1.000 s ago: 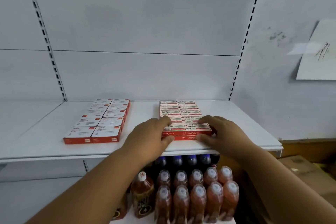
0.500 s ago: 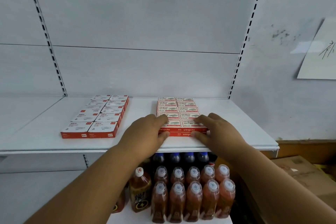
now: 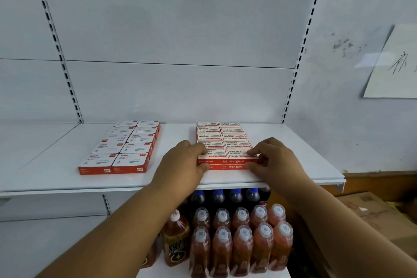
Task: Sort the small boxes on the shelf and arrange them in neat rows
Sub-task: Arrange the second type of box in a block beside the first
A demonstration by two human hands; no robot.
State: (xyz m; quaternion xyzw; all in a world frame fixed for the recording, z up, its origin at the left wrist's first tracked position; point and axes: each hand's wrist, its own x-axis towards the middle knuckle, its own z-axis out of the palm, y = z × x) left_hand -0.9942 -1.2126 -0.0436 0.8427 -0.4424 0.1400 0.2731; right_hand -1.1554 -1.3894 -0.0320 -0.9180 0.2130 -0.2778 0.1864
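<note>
- On a smooth white metal shelf [image 3: 293, 153], backed by pale grey panels and slotted uprights: two blocks of small flat cardboard boxes, well apart.
- To the left, white-topped boxes with red sides [image 3: 126, 149], two columns running front to back, edges flush.
- To the right, red boxes with white printed labels [image 3: 222, 140], two columns, stacked two high at the front.
- Left hand [image 3: 180, 165] curled round the front left corner of the red stack, fingers on top, thumb against the front face.
- Right hand [image 3: 275, 160] gripping the front right corner likewise.
- Below the shelf, glossy plastic bottles [image 3: 241, 244] of reddish drink with clear caps; dark blue-capped ones behind.
- Far right, scuffed wall with a pinned paper sheet [image 3: 394, 63]; brown cardboard cartons [image 3: 372, 212] lower down.
</note>
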